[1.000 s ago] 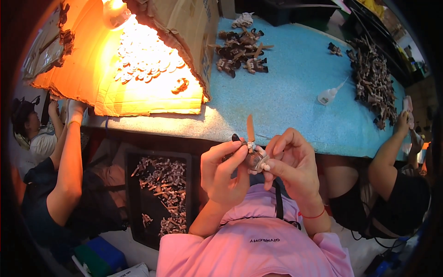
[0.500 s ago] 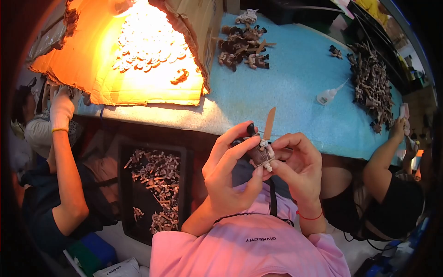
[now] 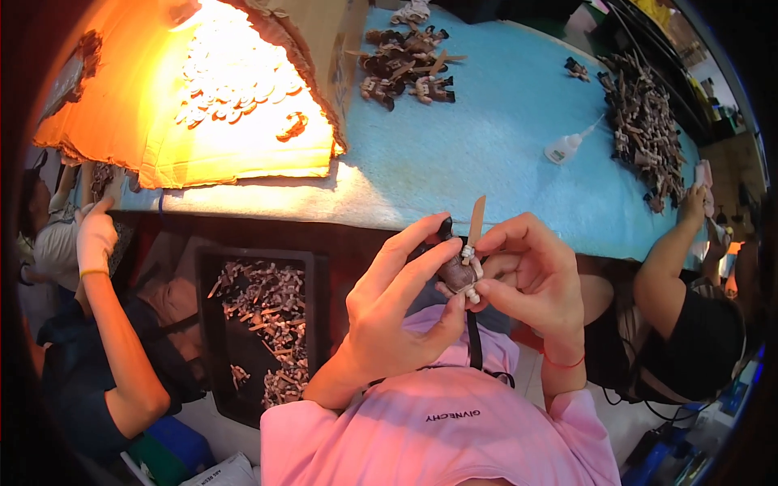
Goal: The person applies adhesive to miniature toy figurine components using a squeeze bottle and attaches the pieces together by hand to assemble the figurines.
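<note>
Looking down from afar through the head camera, I had the blue tabletop [image 3: 470, 138] spread across the upper part of my view. On its left stood a torn cardboard box [image 3: 336, 49], its inside lit orange and nearly white around a heap of small pieces [image 3: 231, 77]. Below the tabletop's near edge, to the left, sat a black tray [image 3: 205, 324] with a jumble of little figure parts [image 3: 279, 296] inside. A long pile of figures [image 3: 644, 138] covered the tabletop's right end, and a smaller cluster of figures [image 3: 405, 65] lay near the box. Out at the sides I picked up a co-worker's gloved hand [image 3: 97, 239] on the left and another co-worker's bare hand [image 3: 693, 202] on the right. The left hand [image 3: 401, 300] was partly curled, its thumb and foremost fingers closed around one side of the held figure [image 3: 460, 274]; the right hand [image 3: 531, 279] pinched the other side with thumb and bent fingers. That figure was up in the air before the pink shirt [image 3: 454, 429], black feet uppermost. A white nozzle bottle [image 3: 563, 149] lay beside the long pile. Smallest, a flat brown blade [image 3: 477, 220] stuck up between the hands
</note>
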Demonstrator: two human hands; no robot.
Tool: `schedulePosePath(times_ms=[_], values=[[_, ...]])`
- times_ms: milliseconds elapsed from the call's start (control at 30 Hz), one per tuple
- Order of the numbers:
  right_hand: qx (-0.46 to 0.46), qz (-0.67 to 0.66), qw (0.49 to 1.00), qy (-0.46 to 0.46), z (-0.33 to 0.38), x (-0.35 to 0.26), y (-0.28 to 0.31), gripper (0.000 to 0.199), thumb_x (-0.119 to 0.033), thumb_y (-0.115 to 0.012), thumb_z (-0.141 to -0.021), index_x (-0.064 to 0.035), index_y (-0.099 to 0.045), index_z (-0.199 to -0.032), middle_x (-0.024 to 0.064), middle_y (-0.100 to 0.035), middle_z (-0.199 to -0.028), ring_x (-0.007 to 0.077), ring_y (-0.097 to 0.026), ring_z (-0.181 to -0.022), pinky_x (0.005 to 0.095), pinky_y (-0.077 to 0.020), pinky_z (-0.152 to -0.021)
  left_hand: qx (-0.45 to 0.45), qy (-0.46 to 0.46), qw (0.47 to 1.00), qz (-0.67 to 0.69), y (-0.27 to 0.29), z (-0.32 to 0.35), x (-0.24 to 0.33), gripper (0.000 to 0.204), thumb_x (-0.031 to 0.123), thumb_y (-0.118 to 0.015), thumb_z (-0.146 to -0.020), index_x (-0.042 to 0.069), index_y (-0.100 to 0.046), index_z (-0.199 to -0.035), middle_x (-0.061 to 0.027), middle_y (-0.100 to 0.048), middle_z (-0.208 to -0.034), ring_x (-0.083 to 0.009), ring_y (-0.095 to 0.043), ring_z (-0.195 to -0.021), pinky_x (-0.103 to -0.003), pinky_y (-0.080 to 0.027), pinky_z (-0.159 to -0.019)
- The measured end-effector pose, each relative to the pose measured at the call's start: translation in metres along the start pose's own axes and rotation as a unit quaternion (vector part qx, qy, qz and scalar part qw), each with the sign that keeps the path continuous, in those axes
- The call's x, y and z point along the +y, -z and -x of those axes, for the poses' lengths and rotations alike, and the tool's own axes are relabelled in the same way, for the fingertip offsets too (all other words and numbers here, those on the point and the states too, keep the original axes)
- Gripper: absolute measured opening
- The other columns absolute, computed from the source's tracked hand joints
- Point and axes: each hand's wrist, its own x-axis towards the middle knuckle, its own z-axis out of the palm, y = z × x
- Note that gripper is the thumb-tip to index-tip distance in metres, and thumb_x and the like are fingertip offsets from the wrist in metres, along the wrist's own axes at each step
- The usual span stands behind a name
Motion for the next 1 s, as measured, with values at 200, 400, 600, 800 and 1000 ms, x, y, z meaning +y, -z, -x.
schedulePosePath(times_ms=[200, 400, 600, 800, 1000], values=[[-0.036, -0.011, 0.999, -0.031, -0.002, -0.007, 0.006, 0.042, 0.010, -0.057, -0.070, -0.0013, -0.042, -0.107, 0.0089, -0.054, -0.090, 0.0067, -0.057, -0.071, 0.0173, -0.0472, -0.059, -0.049, -0.014, 0.999, -0.017, 0.001, -0.004, 0.006, 0.045, -0.001, -0.064, -0.057, -0.002, -0.059, -0.102, -0.0210, -0.053, -0.110, -0.0285, -0.060, -0.090, -0.032, -0.051, -0.074], [-0.036, -0.034, 0.998, -0.026, -0.001, 0.003, 0.007, 0.045, 0.011, -0.056, -0.070, -0.0029, -0.040, -0.109, 0.0073, -0.054, -0.089, 0.0052, -0.055, -0.071, 0.0159, -0.0454, -0.056, -0.039, -0.012, 0.999, -0.036, -0.005, -0.003, 0.005, 0.043, 0.000, -0.064, -0.057, -0.003, -0.058, -0.100, -0.0211, -0.054, -0.108, -0.0267, -0.061, -0.086, -0.030, -0.052, -0.069], [-0.029, -0.020, 0.999, -0.009, -0.004, 0.007, 0.006, 0.047, 0.011, -0.057, -0.069, -0.0032, -0.040, -0.110, 0.0059, -0.052, -0.088, 0.0058, -0.056, -0.072, 0.0162, -0.0457, -0.055, -0.040, -0.006, 0.998, -0.042, -0.006, -0.004, 0.004, 0.041, 0.000, -0.064, -0.058, -0.004, -0.058, -0.099, -0.0217, -0.054, -0.107, -0.0255, -0.062, -0.082, -0.030, -0.052, -0.067], [-0.025, -0.054, 0.998, -0.001, -0.003, 0.003, 0.007, 0.048, 0.011, -0.057, -0.069, -0.0025, -0.040, -0.112, 0.0057, -0.051, -0.087, 0.0067, -0.056, -0.072, 0.0169, -0.0465, -0.055, -0.058, -0.004, 0.998, -0.026, -0.003, -0.009, 0.005, 0.043, -0.003, -0.063, -0.058, -0.003, -0.058, -0.101, -0.0209, -0.053, -0.111, -0.0256, -0.060, -0.087, -0.030, -0.052, -0.069], [-0.018, -0.036, 0.999, 0.023, 0.000, -0.002, 0.006, 0.052, 0.012, -0.055, -0.070, -0.0004, -0.039, -0.118, 0.0069, -0.050, -0.087, 0.0092, -0.057, -0.074, 0.0193, -0.0500, -0.059, -0.076, -0.006, 0.997, 0.000, -0.002, -0.010, 0.006, 0.046, -0.006, -0.063, -0.058, -0.003, -0.058, -0.104, -0.0212, -0.049, -0.116, -0.0255, -0.057, -0.096, -0.030, -0.051, -0.072]])
